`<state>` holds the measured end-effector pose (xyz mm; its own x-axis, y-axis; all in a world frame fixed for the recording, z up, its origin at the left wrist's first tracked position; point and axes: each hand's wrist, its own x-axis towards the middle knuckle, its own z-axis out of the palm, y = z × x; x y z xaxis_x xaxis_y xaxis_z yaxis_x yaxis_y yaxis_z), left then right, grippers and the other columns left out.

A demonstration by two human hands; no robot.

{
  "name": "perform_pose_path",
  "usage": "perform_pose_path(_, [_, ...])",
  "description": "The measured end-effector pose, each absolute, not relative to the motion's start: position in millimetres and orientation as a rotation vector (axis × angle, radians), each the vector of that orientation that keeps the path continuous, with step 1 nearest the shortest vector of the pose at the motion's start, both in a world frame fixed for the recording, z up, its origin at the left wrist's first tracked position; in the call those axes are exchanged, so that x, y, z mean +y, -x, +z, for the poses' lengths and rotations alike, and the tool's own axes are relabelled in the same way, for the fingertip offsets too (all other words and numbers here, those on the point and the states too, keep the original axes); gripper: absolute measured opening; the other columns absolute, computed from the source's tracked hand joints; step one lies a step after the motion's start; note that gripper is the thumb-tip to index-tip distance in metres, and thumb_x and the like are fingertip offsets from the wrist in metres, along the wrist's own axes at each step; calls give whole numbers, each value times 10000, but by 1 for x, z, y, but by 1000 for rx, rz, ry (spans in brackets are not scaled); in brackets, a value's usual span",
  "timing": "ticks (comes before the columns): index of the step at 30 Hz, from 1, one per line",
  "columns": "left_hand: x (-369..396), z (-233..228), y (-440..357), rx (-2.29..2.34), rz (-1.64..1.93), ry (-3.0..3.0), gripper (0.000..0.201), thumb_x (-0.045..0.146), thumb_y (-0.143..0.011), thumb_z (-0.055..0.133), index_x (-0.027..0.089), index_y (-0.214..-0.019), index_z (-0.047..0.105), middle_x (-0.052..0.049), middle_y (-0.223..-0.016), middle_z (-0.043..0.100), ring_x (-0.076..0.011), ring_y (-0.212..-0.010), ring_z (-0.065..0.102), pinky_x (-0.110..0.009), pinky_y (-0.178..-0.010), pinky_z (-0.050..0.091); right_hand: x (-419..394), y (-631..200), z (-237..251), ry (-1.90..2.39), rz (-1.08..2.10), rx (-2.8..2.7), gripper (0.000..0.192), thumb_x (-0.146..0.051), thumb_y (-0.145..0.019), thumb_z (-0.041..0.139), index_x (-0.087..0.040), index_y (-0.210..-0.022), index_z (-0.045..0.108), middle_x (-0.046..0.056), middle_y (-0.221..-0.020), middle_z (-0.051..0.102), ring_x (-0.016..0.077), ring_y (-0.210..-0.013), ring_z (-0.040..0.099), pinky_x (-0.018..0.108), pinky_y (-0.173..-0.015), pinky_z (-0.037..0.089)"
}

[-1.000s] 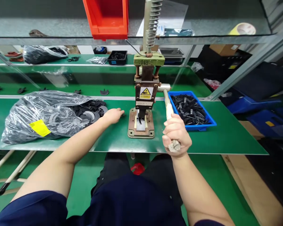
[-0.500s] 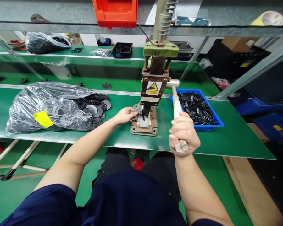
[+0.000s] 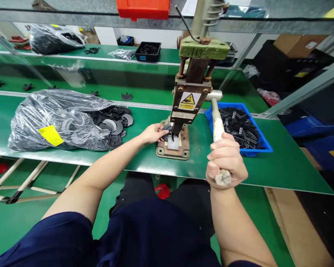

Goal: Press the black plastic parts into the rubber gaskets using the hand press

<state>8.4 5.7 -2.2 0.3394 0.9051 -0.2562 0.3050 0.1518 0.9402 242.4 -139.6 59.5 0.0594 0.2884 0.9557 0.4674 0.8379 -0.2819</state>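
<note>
Left hand [image 3: 153, 133] pinching a dark flat piece [image 3: 166, 129] onto the press [image 3: 183, 111] base, under the punch for alignment. Right hand [image 3: 225, 161] clenched round the lever handle [image 3: 217, 124], ready for leverage.

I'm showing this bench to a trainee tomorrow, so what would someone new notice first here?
Probably the hand press with its yellow warning label, standing mid-bench on the green table. The right hand grips the press lever, while the left hand holds a dark flat part at the press base. To the left lies a clear plastic bag spilling dark discs, and a blue tray of small black pieces sits to the right.
</note>
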Motion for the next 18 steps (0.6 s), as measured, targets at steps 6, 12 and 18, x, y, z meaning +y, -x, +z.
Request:
perform_pose_path(6, [11,0,-10,1189,582,-1347,302,277,-952,816,177,-852,550,15,-650,679,-94,-528,677,-162,-477,490,-141,-242,61,640,-151,-1526,219,-320,-891,695,-259,-715,580,-57,-696,653,160,-842,704,520,-1098,572])
perform_pose_path(12, [22,-3,-9,1200,437,-1299,284,294,-958,808,170,-868,569,-16,-653,712,-127,-539,717,-180,-502,528,-138,-243,61,610,-175,-1530,232,-297,-889,697,-237,-709,564,-49,-683,647,154,-830,699,530,-1085,566])
perform_pose_path(18, [28,4,-8,1201,285,-1218,264,367,-945,820,159,-933,658,-53,-626,734,-148,-522,720,-199,-529,563,-141,-242,57,613,-169,-1544,245,-309,-914,690,-243,-708,573,-45,-683,644,159,-828,696,546,-1084,563])
